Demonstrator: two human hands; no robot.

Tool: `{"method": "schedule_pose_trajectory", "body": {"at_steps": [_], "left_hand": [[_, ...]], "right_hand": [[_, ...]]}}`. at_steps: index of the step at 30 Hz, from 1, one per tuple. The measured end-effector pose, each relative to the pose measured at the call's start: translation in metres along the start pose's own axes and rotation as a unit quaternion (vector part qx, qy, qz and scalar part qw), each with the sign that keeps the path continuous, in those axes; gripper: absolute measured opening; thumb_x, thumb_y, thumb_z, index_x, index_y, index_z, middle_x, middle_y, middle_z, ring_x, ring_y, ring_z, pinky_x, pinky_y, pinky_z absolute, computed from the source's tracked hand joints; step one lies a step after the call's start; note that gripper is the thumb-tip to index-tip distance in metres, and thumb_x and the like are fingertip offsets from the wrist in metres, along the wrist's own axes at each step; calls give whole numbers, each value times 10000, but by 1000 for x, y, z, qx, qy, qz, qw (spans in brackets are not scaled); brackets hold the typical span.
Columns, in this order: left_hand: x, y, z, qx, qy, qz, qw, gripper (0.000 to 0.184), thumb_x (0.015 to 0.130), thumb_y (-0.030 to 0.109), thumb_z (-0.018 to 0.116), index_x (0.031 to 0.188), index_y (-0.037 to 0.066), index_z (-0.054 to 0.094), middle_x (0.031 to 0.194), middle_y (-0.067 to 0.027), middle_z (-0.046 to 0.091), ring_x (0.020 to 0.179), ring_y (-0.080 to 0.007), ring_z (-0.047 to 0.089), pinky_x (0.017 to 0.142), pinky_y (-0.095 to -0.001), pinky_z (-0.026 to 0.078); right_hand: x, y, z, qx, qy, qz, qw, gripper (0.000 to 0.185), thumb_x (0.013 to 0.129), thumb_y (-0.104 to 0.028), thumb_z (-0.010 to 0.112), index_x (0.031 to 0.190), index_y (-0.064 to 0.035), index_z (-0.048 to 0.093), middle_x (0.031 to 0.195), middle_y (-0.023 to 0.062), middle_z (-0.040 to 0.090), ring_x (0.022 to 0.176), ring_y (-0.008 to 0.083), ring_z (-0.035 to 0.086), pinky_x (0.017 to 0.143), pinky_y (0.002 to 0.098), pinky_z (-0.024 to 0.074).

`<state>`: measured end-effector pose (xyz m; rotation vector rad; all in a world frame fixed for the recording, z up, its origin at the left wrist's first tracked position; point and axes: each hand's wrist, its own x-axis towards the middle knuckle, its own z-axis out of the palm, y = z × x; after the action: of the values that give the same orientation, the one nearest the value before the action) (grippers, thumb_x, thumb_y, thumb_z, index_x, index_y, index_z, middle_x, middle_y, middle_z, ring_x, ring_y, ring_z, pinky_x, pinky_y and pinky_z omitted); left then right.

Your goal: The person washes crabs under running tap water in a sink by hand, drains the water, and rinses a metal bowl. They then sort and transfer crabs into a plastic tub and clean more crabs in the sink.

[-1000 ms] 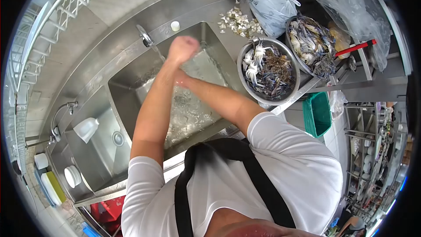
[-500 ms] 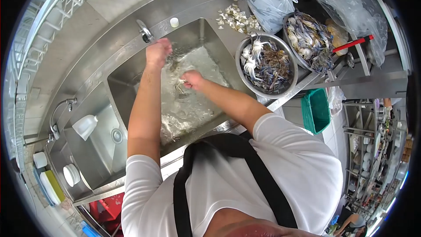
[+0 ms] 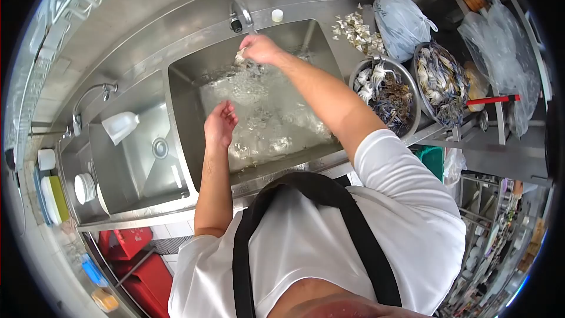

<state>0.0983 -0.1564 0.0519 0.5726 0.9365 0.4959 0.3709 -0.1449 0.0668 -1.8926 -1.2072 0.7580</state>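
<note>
Under the running tap (image 3: 240, 15) at the back of the sink (image 3: 182, 91), my right hand (image 3: 260, 49) pinches a small pale crab piece (image 3: 240, 56). The fingers cover part of it, and water churns around it. My left hand (image 3: 220, 125) hangs over the water near the sink's left side, its fingers apart and nothing in them. To the right, a steel bowl (image 3: 416, 112) holds crab pieces (image 3: 393, 97) and dark matter. Beside it, a second container is heaped with crabs (image 3: 441, 79).
Pale triangular shell pieces (image 3: 360, 34) lie on the counter by a tied plastic bag (image 3: 403, 26). A white cap (image 3: 277, 15) sits near the tap. In the left basin are a white plastic jug (image 3: 120, 126) and a drain (image 3: 160, 148). A red handle (image 3: 494, 99) juts out at right.
My right hand has moved from mid-sink up to the tap with the crab piece. My left hand has come down from the tap toward me and opened. The view has shifted.
</note>
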Motion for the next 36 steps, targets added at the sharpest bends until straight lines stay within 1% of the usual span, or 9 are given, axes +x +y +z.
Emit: {"method": "schedule_pose_trajectory", "body": {"at_steps": [7, 13, 16, 19, 20, 22, 25, 29, 36], "left_hand": [[-7, -32, -89, -63, 0, -37, 997, 161, 924, 216, 605, 1003, 77, 615, 844, -6, 603, 728, -153, 541, 685, -300, 460], [-21, -31, -74, -37, 24, -55, 998, 156, 922, 224, 609, 982, 80, 609, 825, -11, 605, 710, -157, 547, 671, -298, 469], [-5, -9, -76, -28, -20, 16, 999, 159, 925, 220, 604, 984, 73, 609, 808, -25, 616, 688, -162, 563, 630, -293, 472], [35, 25, -106, 199, 160, 295, 921, 212, 919, 214, 620, 956, 11, 670, 756, -29, 627, 664, -142, 582, 623, -259, 483], [34, 42, -105, 353, 224, 399, 816, 306, 887, 279, 659, 992, -9, 660, 903, -100, 670, 794, -230, 633, 715, -345, 522], [32, 69, -113, 653, 350, 483, 466, 466, 837, 352, 701, 1143, 10, 619, 1121, -190, 644, 1006, -344, 620, 854, -450, 507], [68, 75, -154, 758, 293, 193, 550, 813, 798, 412, 710, 1450, 96, 341, 1244, -226, 581, 1154, -413, 556, 948, -515, 466], [54, 69, -124, 724, 331, 151, 586, 735, 823, 326, 672, 1427, 111, 312, 1219, -222, 586, 1140, -402, 579, 915, -500, 490], [53, 76, -124, 703, 343, 103, 614, 674, 843, 256, 639, 1411, 113, 306, 1198, -211, 576, 1069, -401, 612, 878, -486, 511]], "right_hand": [[-107, -13, -73, 118, 89, -5, 989, 239, 833, -184, 741, 1040, -73, 700, 954, 70, 708, 865, 161, 634, 814, 292, 496], [-261, 5, -149, -103, 437, 3, 893, 244, 832, -94, 674, 1075, -76, 694, 1045, 124, 699, 953, 240, 673, 849, 324, 526], [-305, 31, -152, -342, 460, -21, 819, 231, 792, -57, 677, 1021, -27, 670, 1054, 158, 668, 960, 356, 636, 876, 386, 510], [-323, 22, -113, -377, 426, -120, 813, 232, 760, -47, 669, 990, -15, 662, 1026, 171, 658, 942, 361, 628, 862, 424, 506], [-322, 17, -92, -298, 392, -119, 862, 220, 767, -52, 672, 984, -17, 663, 1028, 170, 659, 946, 360, 629, 865, 429, 505], [-309, 15, -43, -157, 301, -84, 937, 201, 793, -89, 676, 982, -22, 669, 1020, 172, 661, 945, 359, 631, 862, 434, 505], [-264, 51, 30, -50, 133, -29, 989, 241, 818, -165, 681, 1012, -22, 672, 1010, 180, 668, 935, 364, 636, 844, 428, 511], [-200, 147, 106, -48, -120, 100, 987, 395, 808, -282, 694, 1107, -26, 662, 1071, 198, 672, 981, 376, 634, 850, 404, 512], [-80, 243, 142, -262, -243, 128, 925, 437, 803, -269, 669, 1149, -4, 648, 1145, 224, 649, 1064, 363, 630, 917, 386, 508]]}}
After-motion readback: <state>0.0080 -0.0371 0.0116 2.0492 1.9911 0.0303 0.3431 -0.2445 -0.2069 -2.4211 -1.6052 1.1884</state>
